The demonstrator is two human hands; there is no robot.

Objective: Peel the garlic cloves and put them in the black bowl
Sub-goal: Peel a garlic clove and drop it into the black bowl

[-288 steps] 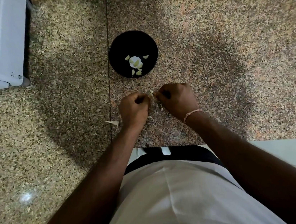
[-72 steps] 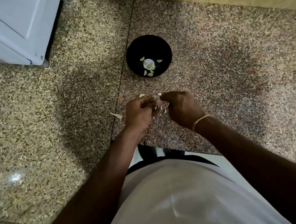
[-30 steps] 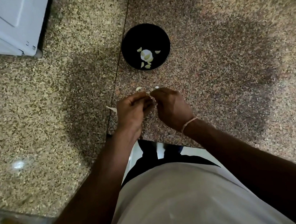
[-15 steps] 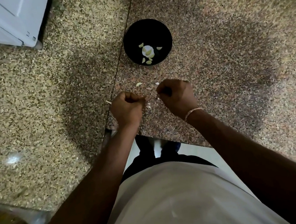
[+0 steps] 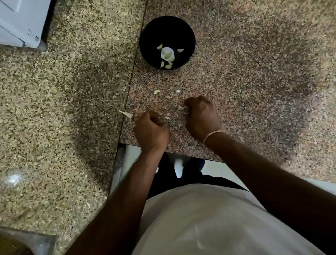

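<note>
The black bowl [image 5: 184, 29] stands on the speckled stone counter [image 5: 262, 72] and has several peeled garlic cloves [image 5: 167, 55] in its bottom. Nearer to me, my left hand [image 5: 150, 132] is curled into a fist, and I see nothing showing in it. My right hand [image 5: 201, 116] is also curled, and its fingertips pinch a small pale garlic clove [image 5: 185, 108]. A gap of bare counter separates the hands. One loose clove [image 5: 156, 92] lies between the hands and the bowl.
A strip of garlic skin [image 5: 125, 113] lies just left of my left hand, and small skin bits [image 5: 177, 91] dot the counter. A white appliance [image 5: 3, 20] stands at the far left corner. The counter's front edge [image 5: 188, 156] runs under my wrists.
My hands were together, working on one clove. They have pulled apart, the left drifting left and the right staying put with the pale piece.
</note>
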